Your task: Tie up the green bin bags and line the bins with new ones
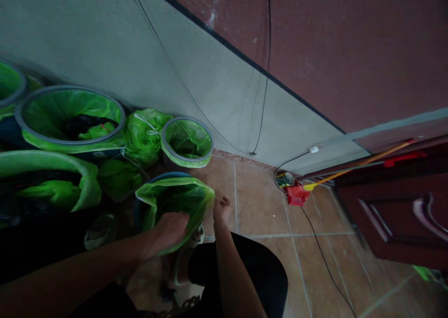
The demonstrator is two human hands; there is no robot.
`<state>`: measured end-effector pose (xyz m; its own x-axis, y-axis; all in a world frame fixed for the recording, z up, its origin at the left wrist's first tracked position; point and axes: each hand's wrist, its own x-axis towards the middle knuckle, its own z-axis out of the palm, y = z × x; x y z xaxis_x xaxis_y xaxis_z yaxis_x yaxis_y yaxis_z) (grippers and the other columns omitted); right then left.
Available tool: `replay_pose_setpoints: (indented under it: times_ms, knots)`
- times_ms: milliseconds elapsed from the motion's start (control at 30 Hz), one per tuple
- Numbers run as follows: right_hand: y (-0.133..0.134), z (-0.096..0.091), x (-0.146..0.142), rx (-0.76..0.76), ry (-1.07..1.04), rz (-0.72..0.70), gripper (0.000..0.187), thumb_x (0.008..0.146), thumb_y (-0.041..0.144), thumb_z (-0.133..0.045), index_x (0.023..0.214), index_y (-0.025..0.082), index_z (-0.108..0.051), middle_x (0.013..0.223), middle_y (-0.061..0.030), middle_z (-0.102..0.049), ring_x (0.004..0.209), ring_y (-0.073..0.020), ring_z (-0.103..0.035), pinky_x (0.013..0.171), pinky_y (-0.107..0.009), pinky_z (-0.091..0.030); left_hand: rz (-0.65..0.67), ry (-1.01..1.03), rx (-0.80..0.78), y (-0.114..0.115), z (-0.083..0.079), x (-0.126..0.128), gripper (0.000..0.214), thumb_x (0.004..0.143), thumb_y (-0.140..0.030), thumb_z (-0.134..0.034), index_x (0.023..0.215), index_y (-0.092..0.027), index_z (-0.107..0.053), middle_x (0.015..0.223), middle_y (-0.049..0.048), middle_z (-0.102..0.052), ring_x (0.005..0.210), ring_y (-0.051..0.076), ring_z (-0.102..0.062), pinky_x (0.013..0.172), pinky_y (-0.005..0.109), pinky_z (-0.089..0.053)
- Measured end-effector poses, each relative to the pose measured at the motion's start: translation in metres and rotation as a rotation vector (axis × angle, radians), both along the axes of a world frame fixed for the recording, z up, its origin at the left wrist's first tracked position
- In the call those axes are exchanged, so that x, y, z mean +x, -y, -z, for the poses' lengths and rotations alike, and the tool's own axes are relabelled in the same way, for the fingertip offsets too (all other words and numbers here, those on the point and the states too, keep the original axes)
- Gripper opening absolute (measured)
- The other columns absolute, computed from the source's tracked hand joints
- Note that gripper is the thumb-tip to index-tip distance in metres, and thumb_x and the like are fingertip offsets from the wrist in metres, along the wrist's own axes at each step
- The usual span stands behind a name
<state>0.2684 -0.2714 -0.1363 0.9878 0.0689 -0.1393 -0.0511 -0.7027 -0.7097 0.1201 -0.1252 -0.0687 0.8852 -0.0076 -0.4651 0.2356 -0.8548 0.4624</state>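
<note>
A green bin liner (200,190) stands open in a blue bin (139,210) in front of me, its loose rim sticking up above the bin. My left hand (174,228) is closed on the near side of that rim, fingers over the inside of the liner. At the liner's right edge, my right hand (221,210) is curled, closed against the plastic; part of its grip is hidden. The inside of the liner is dark.
Left of me stand a small lined bin (211,143), a tied green bag (149,122) and a large lined bin (123,117) holding bags. A red dustpan (297,195), a yellow-handled broom (336,174) and a cable (324,255) lie to the right, near a dark red door (395,201).
</note>
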Motion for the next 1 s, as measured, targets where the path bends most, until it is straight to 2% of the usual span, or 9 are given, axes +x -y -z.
replay_pose_setpoints:
  times_ms: [67, 133, 200, 267, 400, 500, 600, 733, 1000]
  knots:
    - [-0.015, -0.015, 0.002, -0.133, 0.162, -0.140, 0.048, 0.087, 0.030, -0.056, 0.131, 0.013, -0.061, 0.125, -0.0187, -0.067, 0.112, -0.0284, -0.063, 0.095, -0.039, -0.050, -0.133, 0.154, 0.104, -0.020, -0.009, 0.018, 0.034, 0.094, -0.027, -0.052, 0.122, -0.014, -0.066, 0.121, 0.0180, -0.070, 0.114, 0.031, -0.067, 0.095, 0.041, -0.053]
    - [-0.038, -0.027, 0.004, -0.204, 0.257, -0.398, 0.051, 0.085, 0.024, -0.060, 0.136, 0.016, -0.060, 0.136, -0.0168, -0.061, 0.125, -0.0300, -0.054, 0.107, -0.043, -0.042, -0.241, 0.258, 0.239, -0.040, -0.014, 0.032, 0.039, 0.092, -0.021, -0.050, 0.129, -0.012, -0.061, 0.129, 0.0180, -0.066, 0.118, 0.030, -0.063, 0.100, 0.041, -0.049]
    - [-0.060, -0.032, 0.007, -0.257, 0.296, -0.593, 0.049, 0.085, 0.019, -0.062, 0.134, 0.020, -0.064, 0.138, -0.0150, -0.060, 0.128, -0.0307, -0.049, 0.110, -0.045, -0.037, -0.311, 0.264, 0.346, -0.058, -0.014, 0.040, 0.041, 0.091, -0.013, -0.046, 0.130, -0.011, -0.061, 0.130, 0.0191, -0.065, 0.118, 0.032, -0.061, 0.099, 0.044, -0.047]
    - [-0.077, -0.032, 0.012, -0.279, 0.291, -0.678, 0.036, 0.086, 0.017, -0.061, 0.121, 0.022, -0.071, 0.134, -0.0135, -0.062, 0.126, -0.0295, -0.050, 0.109, -0.044, -0.037, -0.337, 0.217, 0.371, -0.071, -0.009, 0.042, 0.040, 0.091, -0.008, -0.040, 0.122, -0.010, -0.065, 0.123, 0.0194, -0.068, 0.114, 0.032, -0.064, 0.096, 0.044, -0.047]
    - [-0.086, -0.026, 0.027, -0.126, 0.093, -0.742, 0.021, 0.093, 0.022, -0.055, 0.088, 0.020, -0.075, 0.092, -0.0057, -0.071, 0.091, -0.0193, -0.061, 0.088, -0.030, -0.046, -0.381, 0.113, 0.229, -0.093, 0.000, 0.040, 0.037, 0.093, -0.012, -0.038, 0.108, -0.014, -0.072, 0.102, 0.0161, -0.076, 0.101, 0.028, -0.072, 0.089, 0.038, -0.049]
    - [-0.084, -0.024, 0.040, 0.044, -0.147, -0.824, 0.028, 0.093, 0.028, -0.053, 0.075, 0.018, -0.072, 0.063, 0.0023, -0.058, 0.062, -0.0124, -0.052, 0.061, -0.022, -0.040, -0.501, 0.051, 0.133, -0.114, 0.003, 0.042, 0.036, 0.096, -0.023, -0.040, 0.107, -0.018, -0.074, 0.106, 0.0126, -0.078, 0.101, 0.025, -0.072, 0.085, 0.032, -0.051]
    - [-0.089, -0.021, 0.051, 0.083, -0.140, -0.761, 0.026, 0.087, 0.028, -0.057, 0.067, 0.018, -0.069, 0.057, 0.0041, -0.055, 0.056, -0.0101, -0.048, 0.055, -0.020, -0.034, -0.552, 0.028, 0.100, -0.135, 0.006, 0.046, 0.037, 0.095, -0.028, -0.042, 0.103, -0.018, -0.076, 0.108, 0.0108, -0.078, 0.101, 0.022, -0.072, 0.083, 0.026, -0.051]
    - [-0.104, -0.012, 0.060, 0.062, -0.108, -0.621, 0.020, 0.083, 0.031, -0.063, 0.070, 0.019, -0.074, 0.060, 0.0034, -0.061, 0.057, -0.0110, -0.052, 0.055, -0.021, -0.037, -0.608, 0.014, 0.092, -0.152, 0.012, 0.049, 0.037, 0.093, -0.032, -0.044, 0.092, -0.018, -0.077, 0.090, 0.0087, -0.079, 0.090, 0.022, -0.073, 0.074, 0.025, -0.050]
    - [-0.126, 0.019, 0.071, 0.227, -0.342, -0.466, 0.017, 0.075, 0.034, -0.072, 0.073, 0.018, -0.077, 0.066, 0.0012, -0.070, 0.065, -0.0150, -0.064, 0.065, -0.025, -0.049, -0.757, -0.084, -0.056, -0.172, 0.048, 0.038, 0.045, 0.088, -0.041, -0.039, 0.081, -0.016, -0.076, 0.077, 0.0105, -0.075, 0.082, 0.026, -0.074, 0.064, 0.029, -0.052]
